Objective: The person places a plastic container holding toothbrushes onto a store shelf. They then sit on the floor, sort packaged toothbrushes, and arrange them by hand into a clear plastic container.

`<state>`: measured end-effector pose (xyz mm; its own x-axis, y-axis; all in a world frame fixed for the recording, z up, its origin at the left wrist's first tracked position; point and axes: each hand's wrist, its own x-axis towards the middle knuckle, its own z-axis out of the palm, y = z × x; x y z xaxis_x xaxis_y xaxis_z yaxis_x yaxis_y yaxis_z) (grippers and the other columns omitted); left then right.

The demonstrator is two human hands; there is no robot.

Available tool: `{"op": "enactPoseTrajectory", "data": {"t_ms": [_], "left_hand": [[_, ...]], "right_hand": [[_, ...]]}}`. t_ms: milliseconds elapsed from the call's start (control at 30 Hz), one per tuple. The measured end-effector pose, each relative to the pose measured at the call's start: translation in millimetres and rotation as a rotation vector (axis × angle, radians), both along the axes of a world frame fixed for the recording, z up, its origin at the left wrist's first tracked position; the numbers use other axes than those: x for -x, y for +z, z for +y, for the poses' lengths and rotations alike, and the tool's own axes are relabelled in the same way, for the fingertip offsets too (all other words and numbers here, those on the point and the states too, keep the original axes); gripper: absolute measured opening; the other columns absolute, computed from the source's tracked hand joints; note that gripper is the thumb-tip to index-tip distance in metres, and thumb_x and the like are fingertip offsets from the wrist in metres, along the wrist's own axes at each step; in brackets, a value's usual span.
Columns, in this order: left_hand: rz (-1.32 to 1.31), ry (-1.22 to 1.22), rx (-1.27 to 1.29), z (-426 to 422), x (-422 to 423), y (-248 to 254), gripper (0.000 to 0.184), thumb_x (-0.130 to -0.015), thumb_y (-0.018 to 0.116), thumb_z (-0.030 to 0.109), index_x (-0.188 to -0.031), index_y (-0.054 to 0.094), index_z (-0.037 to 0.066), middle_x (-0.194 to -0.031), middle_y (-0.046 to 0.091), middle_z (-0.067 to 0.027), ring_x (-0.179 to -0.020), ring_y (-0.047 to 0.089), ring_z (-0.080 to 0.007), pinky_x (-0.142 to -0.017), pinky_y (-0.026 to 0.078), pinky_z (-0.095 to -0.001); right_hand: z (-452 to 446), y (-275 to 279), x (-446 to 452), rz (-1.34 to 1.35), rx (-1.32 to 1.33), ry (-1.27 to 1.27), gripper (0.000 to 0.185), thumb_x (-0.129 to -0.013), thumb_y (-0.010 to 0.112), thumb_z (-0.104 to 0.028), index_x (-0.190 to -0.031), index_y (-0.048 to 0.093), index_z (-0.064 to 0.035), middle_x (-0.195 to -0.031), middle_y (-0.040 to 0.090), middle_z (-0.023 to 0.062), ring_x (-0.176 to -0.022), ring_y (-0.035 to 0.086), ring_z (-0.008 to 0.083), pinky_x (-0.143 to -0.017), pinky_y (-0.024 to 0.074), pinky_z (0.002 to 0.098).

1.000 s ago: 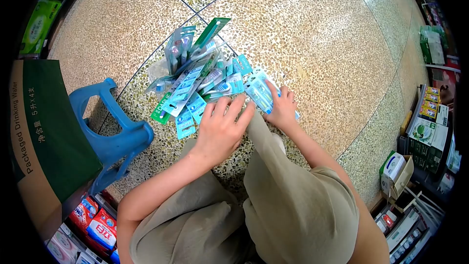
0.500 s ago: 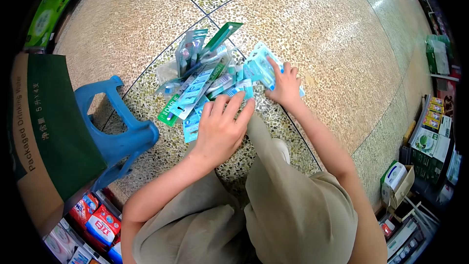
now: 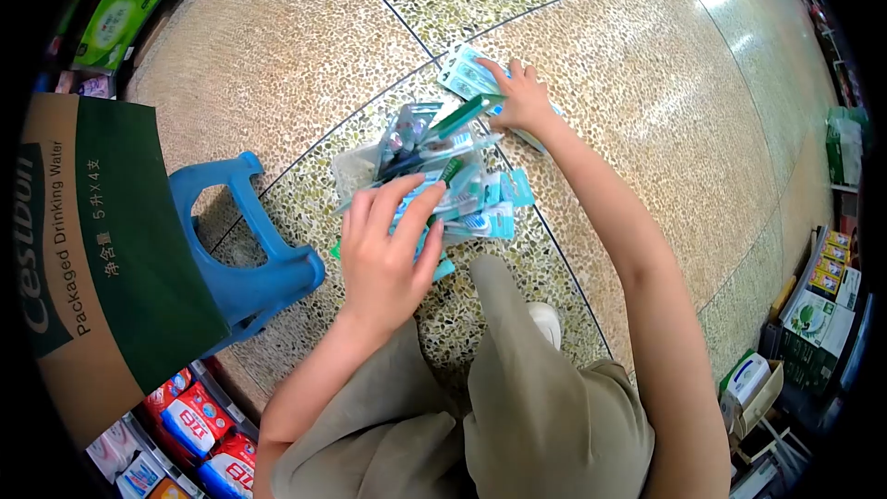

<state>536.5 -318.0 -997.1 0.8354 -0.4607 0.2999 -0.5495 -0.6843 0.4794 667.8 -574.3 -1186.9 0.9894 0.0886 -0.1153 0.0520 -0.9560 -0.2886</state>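
A jumbled pile of packaged toothbrushes, mostly in clear and light-blue packs, lies on the floor in front of my knees. My left hand rests on the near left side of the pile, fingers spread and bent over the packs. Beyond the pile, my right hand lies over a light-blue toothbrush pack, fingers apart, with part of the pack hidden underneath. Between the hands, a dark green toothbrush pack sticks up from the pile. A clear plastic container shows at the pile's left edge.
A blue plastic stool stands at left, beside a large green and brown carton. Shelves with red detergent bags are at lower left. More shelved goods line the right side, near an open box.
My right hand and the light-blue pack under it have moved farther away, past the pile. My left hand has shifted left over the packs. The camera view has also shifted.
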Motion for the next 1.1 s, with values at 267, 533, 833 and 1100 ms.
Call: {"op": "enactPoseTrajectory", "data": {"t_ms": [267,533,833,1100], "left_hand": [[0.038,0.003,0.027,4.9,-2.7,-4.9,0.036,-0.074,0.069,0.001,-0.110,0.065,0.006,-0.110,0.062,-0.0113,-0.094,0.056,-0.0300,-0.080,0.045,-0.0384],[0.050,0.012,0.033,6.6,-6.6,-8.0,0.034,-0.075,0.068,0.000,-0.109,0.064,0.004,-0.107,0.062,-0.0110,-0.094,0.056,-0.0298,-0.082,0.045,-0.0382],[0.079,-0.029,0.005,1.7,-7.3,-7.3,0.039,-0.076,0.069,0.003,-0.114,0.062,0.004,-0.109,0.061,-0.0114,-0.098,0.054,-0.0304,-0.085,0.043,-0.0383],[0.157,-0.161,0.034,-5.8,-24.0,0.0,0.042,-0.077,0.070,0.009,-0.117,0.061,0.005,-0.108,0.060,-0.0114,-0.099,0.054,-0.0304,-0.086,0.043,-0.0388]], "right_hand": [[16.6,-1.2,-46.3,-0.078,0.002,0.105,0.098,-0.061,0.084,-0.040,-0.143,0.030,-0.0423,-0.117,0.048,0.0149,-0.109,0.051,0.0418,-0.081,0.0495,0.0608],[13.9,-14.5,-47.1,-0.062,-0.052,0.109,0.099,-0.062,0.084,-0.041,-0.144,0.030,-0.0404,-0.127,0.050,0.0149,-0.119,0.047,0.0441,-0.089,0.0467,0.0596],[4.8,-1.3,-14.6,-0.318,-0.332,0.032,0.075,-0.075,0.078,-0.030,-0.139,0.041,-0.0199,-0.135,0.050,0.0152,-0.122,0.048,0.0384,-0.097,0.0437,0.0514],[4.7,118.0,128.9,0.171,-1.083,-0.354,0.049,-0.085,0.070,-0.039,-0.117,0.061,-0.0027,-0.097,0.067,0.0092,-0.090,0.066,0.0188,-0.080,0.0507,0.0331]]}}
